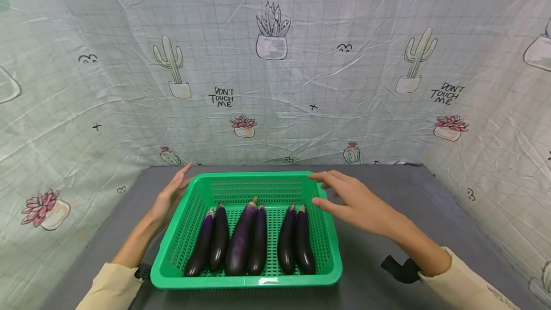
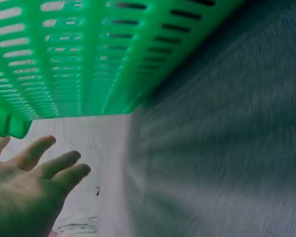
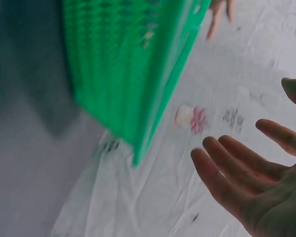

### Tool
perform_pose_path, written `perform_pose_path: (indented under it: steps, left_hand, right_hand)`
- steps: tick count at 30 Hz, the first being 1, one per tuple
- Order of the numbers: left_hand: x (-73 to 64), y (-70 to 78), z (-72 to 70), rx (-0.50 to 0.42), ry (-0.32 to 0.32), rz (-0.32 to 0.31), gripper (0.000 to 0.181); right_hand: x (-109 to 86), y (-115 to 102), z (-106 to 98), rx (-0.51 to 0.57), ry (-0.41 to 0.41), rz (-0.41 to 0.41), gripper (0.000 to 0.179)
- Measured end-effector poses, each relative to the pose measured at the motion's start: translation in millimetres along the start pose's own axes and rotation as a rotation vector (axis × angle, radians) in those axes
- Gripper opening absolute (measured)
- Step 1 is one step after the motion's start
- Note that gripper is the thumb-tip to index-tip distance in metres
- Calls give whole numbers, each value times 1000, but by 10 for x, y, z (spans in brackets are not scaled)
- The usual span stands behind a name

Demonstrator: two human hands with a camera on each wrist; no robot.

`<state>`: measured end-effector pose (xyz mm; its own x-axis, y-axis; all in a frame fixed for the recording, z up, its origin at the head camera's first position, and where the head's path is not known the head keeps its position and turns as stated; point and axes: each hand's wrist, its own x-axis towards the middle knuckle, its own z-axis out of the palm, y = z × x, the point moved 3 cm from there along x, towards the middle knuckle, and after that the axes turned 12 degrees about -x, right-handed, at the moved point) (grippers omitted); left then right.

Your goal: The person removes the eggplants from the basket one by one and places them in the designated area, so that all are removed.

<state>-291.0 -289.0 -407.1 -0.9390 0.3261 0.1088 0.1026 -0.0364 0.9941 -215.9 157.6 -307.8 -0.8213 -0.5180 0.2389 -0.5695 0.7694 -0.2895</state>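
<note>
A green plastic basket with slotted walls sits on the dark grey table. In it lie several dark purple eggplants, stem ends toward the far side, grouped in pairs. Beside the basket's left wall is my left hand, fingers extended; the left wrist view shows its fingers spread, apart from the slotted wall. My right hand hovers by the far right corner of the rim, fingers and thumb apart. In the right wrist view that hand holds nothing and a gap separates it from the basket.
The grey table reaches back to a hanging cloth printed with potted cacti, which also closes in both sides. Dark bands sit on both wrists, the right one a black strap standing out from the arm.
</note>
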Motion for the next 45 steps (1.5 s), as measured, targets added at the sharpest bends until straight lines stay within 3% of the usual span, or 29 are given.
perform_pose_path:
  steps: [8,15,19,27,34,39,45]
  left_hand:
    - [-5,-132,19,-200,-50,-22,60]
    - [59,-131,81,-134,-72,-36,59]
    - [91,-139,86,-97,-74,-2,59]
    - [90,-179,52,-172,-140,-14,58]
    - [108,-143,33,11,-94,-18,58]
    - [113,-134,49,53,-60,-1,57]
    - [106,-116,48,123,-25,15,56]
  right_hand:
    - [438,-357,169,215,-141,-81,48]
    - [794,-608,366,273,-294,-66,47]
    - [943,-748,460,373,-349,-64,45]
    - [1166,-1027,696,517,-424,-53,48]
    - [1342,-1221,923,567,-456,-25,49]
    - [1420,-1346,1139,635,-489,34,52]
    - [1436,-1455,1306,689,-618,115,62]
